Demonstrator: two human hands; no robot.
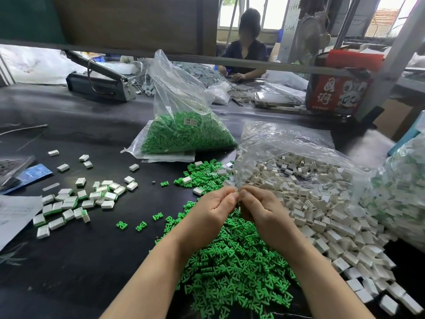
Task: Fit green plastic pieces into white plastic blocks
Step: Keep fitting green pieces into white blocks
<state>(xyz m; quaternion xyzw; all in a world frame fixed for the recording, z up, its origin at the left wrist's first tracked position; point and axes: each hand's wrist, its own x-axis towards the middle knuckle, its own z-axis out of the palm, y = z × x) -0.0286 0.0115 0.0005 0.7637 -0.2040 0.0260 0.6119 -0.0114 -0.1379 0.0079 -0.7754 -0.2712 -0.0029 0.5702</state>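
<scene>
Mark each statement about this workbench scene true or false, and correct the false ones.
1. The loose green pieces lie heaped under the person's forearms. True.
2. The finished blocks with green fitted lie to the right of the hands. False: they lie to the left, on the black table.
3. The left hand and right hand meet at the fingertips in front of the person. True.
4. The bag of green pieces lies flat and empty. False: it stands partly filled behind the piles.
5. The loose white blocks spill from a clear bag on the right. True.
</scene>
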